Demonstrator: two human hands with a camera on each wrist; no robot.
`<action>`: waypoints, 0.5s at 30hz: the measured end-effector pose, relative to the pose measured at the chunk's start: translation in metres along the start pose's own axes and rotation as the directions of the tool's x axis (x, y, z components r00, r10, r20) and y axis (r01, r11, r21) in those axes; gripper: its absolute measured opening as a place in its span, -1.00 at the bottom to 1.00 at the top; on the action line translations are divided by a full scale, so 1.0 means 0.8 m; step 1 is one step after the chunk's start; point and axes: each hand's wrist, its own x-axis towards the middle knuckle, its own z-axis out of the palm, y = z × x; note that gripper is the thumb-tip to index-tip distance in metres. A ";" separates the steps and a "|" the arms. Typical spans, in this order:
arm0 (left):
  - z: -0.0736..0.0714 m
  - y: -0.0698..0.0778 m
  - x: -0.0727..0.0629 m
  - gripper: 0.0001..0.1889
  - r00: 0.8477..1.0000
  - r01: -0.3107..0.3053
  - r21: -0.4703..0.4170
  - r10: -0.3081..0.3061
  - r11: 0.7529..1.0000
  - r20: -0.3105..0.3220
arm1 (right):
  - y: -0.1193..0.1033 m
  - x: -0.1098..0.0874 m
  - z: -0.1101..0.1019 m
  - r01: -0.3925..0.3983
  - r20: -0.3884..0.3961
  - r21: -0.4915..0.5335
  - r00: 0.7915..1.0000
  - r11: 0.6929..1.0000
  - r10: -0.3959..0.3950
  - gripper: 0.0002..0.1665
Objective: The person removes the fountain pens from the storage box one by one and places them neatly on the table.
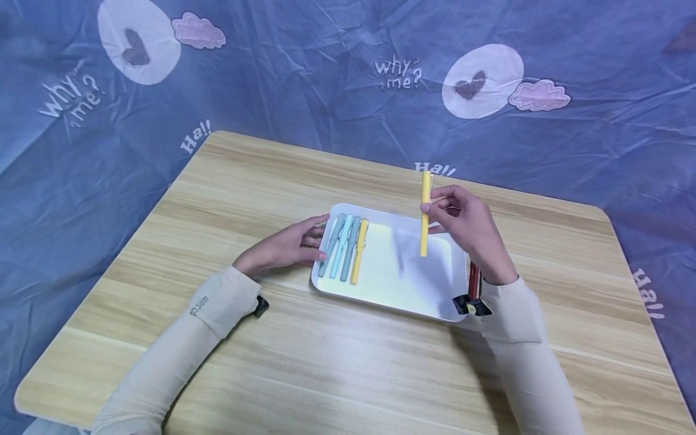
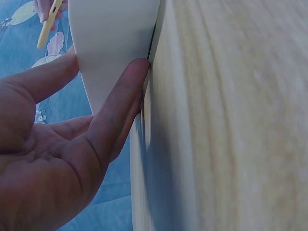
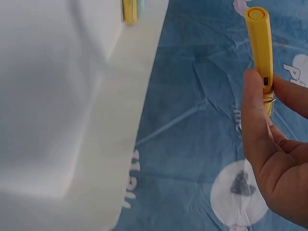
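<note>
A person's right hand (image 1: 473,223) pinches a yellow pen (image 1: 424,235) upright above a white tray (image 1: 391,287), the fingertips behind its barrel hidden from the head view. The left hand (image 1: 290,243), fingers apart, touches the tray's end beside four more pens (image 1: 350,251), a row mostly cut off in the right wrist view.

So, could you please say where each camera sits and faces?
Head: on the head, facing forward-down at the tray; left hand, right hand, sleeves visible.
Left wrist: worn there, facing the tray's end; left hand close, right hand distant.
Right wrist: worn there, facing the held yellow pen; right hand visible.
Wrist views share pen and tray.
</note>
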 end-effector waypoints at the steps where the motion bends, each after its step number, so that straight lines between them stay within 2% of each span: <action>1: 0.000 0.000 0.000 -0.06 1.000 -0.002 0.000 0.002 1.000 0.001 | 0.000 -0.002 -0.004 -0.006 -0.010 -0.005 1.000 1.000 0.006 -0.52; 7: -0.001 0.001 -0.001 -0.05 1.000 0.007 -0.007 -0.007 1.000 -0.001 | 0.003 -0.014 -0.025 -0.014 -0.063 -0.016 0.998 1.000 0.013 -0.52; 13: 0.000 0.000 0.000 -0.05 1.000 0.002 -0.007 -0.002 1.000 0.001 | 0.015 -0.028 -0.047 -0.004 -0.112 0.027 0.994 1.000 0.007 -0.55; 15: 0.000 0.001 -0.001 -0.05 1.000 0.001 -0.003 -0.001 1.000 0.004 | 0.020 -0.032 -0.054 0.001 -0.119 0.080 0.993 0.997 0.008 -0.57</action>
